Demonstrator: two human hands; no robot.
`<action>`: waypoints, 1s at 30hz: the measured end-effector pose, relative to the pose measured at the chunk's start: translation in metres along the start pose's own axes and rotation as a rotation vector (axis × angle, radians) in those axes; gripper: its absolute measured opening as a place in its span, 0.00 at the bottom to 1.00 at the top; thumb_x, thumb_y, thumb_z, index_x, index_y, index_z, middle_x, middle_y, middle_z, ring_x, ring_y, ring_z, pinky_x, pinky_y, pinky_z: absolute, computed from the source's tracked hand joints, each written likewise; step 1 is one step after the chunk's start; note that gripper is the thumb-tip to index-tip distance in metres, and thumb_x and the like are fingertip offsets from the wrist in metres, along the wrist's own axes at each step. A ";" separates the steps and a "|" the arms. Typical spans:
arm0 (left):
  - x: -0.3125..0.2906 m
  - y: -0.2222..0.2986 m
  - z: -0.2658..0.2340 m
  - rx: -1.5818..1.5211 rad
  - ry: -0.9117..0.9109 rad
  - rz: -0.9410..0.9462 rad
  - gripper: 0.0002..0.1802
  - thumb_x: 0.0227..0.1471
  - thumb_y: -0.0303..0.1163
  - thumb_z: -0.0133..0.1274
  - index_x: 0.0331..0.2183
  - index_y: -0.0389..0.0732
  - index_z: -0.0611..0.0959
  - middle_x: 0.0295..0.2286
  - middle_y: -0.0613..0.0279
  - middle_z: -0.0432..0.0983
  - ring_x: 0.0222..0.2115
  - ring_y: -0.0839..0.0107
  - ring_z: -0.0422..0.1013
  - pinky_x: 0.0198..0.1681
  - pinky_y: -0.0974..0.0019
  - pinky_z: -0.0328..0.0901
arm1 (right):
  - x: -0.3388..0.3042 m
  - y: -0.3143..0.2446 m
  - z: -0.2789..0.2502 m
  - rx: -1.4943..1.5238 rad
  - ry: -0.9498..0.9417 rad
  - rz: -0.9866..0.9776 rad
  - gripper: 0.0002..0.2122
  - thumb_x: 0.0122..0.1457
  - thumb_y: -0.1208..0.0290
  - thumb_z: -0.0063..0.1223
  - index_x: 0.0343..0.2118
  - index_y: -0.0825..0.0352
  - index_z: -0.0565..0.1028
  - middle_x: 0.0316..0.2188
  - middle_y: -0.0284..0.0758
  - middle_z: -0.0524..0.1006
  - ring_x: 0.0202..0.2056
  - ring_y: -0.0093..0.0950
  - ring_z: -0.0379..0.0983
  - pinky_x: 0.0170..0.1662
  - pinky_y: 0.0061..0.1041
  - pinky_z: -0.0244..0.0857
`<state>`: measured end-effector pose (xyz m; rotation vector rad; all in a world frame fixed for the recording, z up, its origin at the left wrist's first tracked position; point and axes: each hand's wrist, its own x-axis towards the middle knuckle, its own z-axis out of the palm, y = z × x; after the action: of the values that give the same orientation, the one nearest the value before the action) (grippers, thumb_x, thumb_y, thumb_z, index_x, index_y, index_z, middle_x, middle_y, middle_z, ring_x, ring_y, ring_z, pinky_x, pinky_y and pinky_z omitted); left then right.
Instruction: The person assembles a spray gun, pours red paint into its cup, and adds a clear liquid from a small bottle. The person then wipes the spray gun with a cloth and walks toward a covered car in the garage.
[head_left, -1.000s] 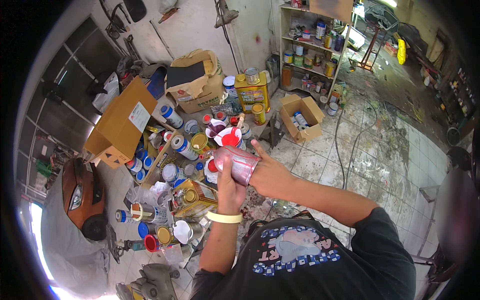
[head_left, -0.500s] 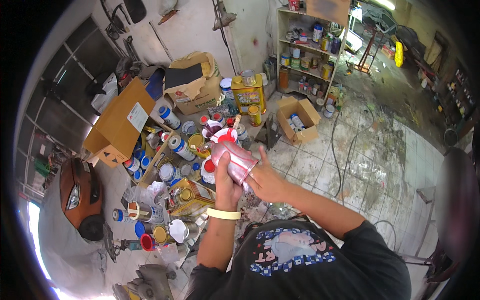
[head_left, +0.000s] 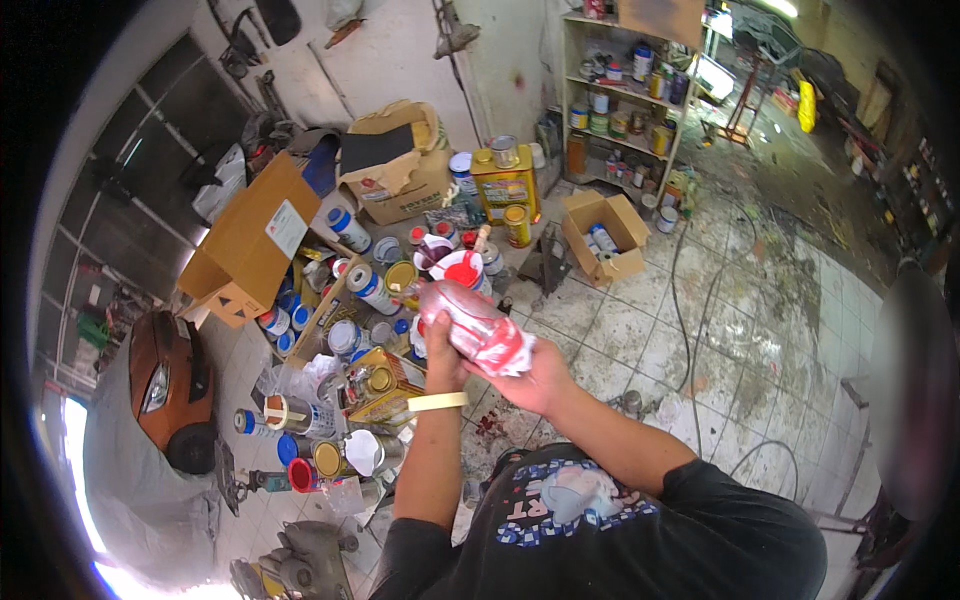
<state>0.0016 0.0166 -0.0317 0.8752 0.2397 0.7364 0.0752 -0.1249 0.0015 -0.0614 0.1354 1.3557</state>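
In front of me, above the crowd of paint cans, my left hand (head_left: 441,352) is wrapped round a silvery metal cup (head_left: 452,300) streaked with red paint. The cup lies tilted, its rounded end toward the cans. My right hand (head_left: 541,380) is closed on a crumpled white rag (head_left: 511,352), cloth or paper, stained red. It presses the rag against the cup's lower right end and hides its mouth. Just beyond the cup stands a white tub of red paint (head_left: 463,270) with a wooden stick (head_left: 482,238) in it.
Several paint cans (head_left: 371,290) crowd the left side. A large open carton (head_left: 245,240), a yellow metal can (head_left: 505,185) and a small open box (head_left: 604,240) stand farther off. Shelves (head_left: 628,95) hold more cans. A dark cable (head_left: 683,300) crosses the tiled floor on the right.
My right hand has moved from fingers at the cup's mouth to gripping a red-stained white rag over that end. My left hand keeps hold of the cup, which has tipped flatter.
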 end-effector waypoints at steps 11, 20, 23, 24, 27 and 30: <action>-0.040 0.020 -0.030 -0.633 0.424 -0.041 0.40 0.54 0.69 0.48 0.51 0.43 0.75 0.47 0.55 0.77 0.48 0.54 0.74 0.55 0.53 0.71 | -0.098 -0.106 -0.091 -0.046 0.236 -0.228 0.22 0.64 0.65 0.37 0.57 0.69 0.70 0.55 0.44 0.74 0.58 0.41 0.69 0.66 0.46 0.57; -0.081 0.040 -0.029 -0.659 0.461 -0.159 0.41 0.54 0.68 0.49 0.52 0.40 0.74 0.47 0.49 0.75 0.49 0.46 0.71 0.55 0.48 0.70 | -0.067 -0.105 -0.224 -0.209 0.504 -0.152 0.21 0.62 0.65 0.39 0.54 0.69 0.71 0.53 0.43 0.76 0.55 0.41 0.72 0.62 0.45 0.63; -0.101 0.048 -0.021 -0.606 0.574 -0.219 0.45 0.54 0.66 0.53 0.54 0.34 0.70 0.48 0.40 0.72 0.49 0.46 0.70 0.54 0.49 0.70 | -0.042 -0.085 -0.268 -0.173 0.636 -0.068 0.18 0.64 0.64 0.39 0.51 0.66 0.74 0.51 0.42 0.78 0.52 0.41 0.74 0.60 0.47 0.64; -0.113 0.054 -0.021 -0.610 0.582 -0.259 0.40 0.53 0.64 0.56 0.50 0.37 0.75 0.45 0.43 0.74 0.47 0.47 0.71 0.52 0.49 0.72 | -0.032 -0.074 -0.271 -0.222 0.643 -0.052 0.18 0.64 0.64 0.38 0.51 0.66 0.74 0.50 0.42 0.78 0.52 0.40 0.75 0.60 0.45 0.65; -0.147 0.058 -0.011 -0.541 0.632 -0.240 0.40 0.54 0.64 0.54 0.51 0.37 0.73 0.44 0.42 0.74 0.47 0.47 0.71 0.52 0.48 0.71 | 0.000 -0.040 -0.273 -0.387 0.699 -0.005 0.18 0.63 0.63 0.40 0.50 0.66 0.74 0.47 0.40 0.79 0.48 0.38 0.76 0.56 0.40 0.68; -0.170 0.057 -0.017 -0.495 0.669 -0.261 0.39 0.56 0.64 0.52 0.52 0.37 0.73 0.44 0.43 0.75 0.47 0.48 0.72 0.53 0.48 0.70 | 0.038 -0.017 -0.274 -0.601 0.825 0.048 0.17 0.63 0.60 0.47 0.50 0.64 0.75 0.45 0.38 0.79 0.43 0.35 0.77 0.51 0.38 0.70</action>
<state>-0.1586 -0.0639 -0.0158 0.0997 0.7168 0.7771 0.0823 -0.1256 -0.2755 -1.1310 0.4153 1.3079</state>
